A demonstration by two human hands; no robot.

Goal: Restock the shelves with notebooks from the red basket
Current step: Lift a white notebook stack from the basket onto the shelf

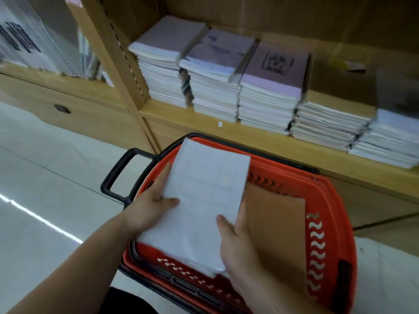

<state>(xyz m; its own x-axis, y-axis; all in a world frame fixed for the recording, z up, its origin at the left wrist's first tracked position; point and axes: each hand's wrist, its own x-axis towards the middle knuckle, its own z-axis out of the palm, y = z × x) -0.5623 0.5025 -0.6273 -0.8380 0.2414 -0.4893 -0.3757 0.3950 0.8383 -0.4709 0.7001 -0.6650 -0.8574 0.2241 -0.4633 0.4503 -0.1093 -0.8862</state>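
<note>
1. Left hand (156, 205) grips the left long edge of a bundle of white grid-cover notebooks (204, 196), thumb pressed on the top cover; the fingers beneath are hidden.
2. The bundle is held above the red basket (331, 200), its long axis running near to far and its far end aimed at the wooden shelf (260, 134) just beyond the basket. How many notebooks it holds cannot be told.
3. Right hand (238, 243) clamps the bundle's near right corner, thumb on top. It sits nearer the person, and the left hand is nearer the shelf.
4. A brown kraft notebook (276, 234) lies in the basket, just right of the bundle.
5. Pink-covered stacks (272, 71) and a kraft-covered stack (335, 91) line the shelf. The rightmost stack is blurred and cut off.
</note>
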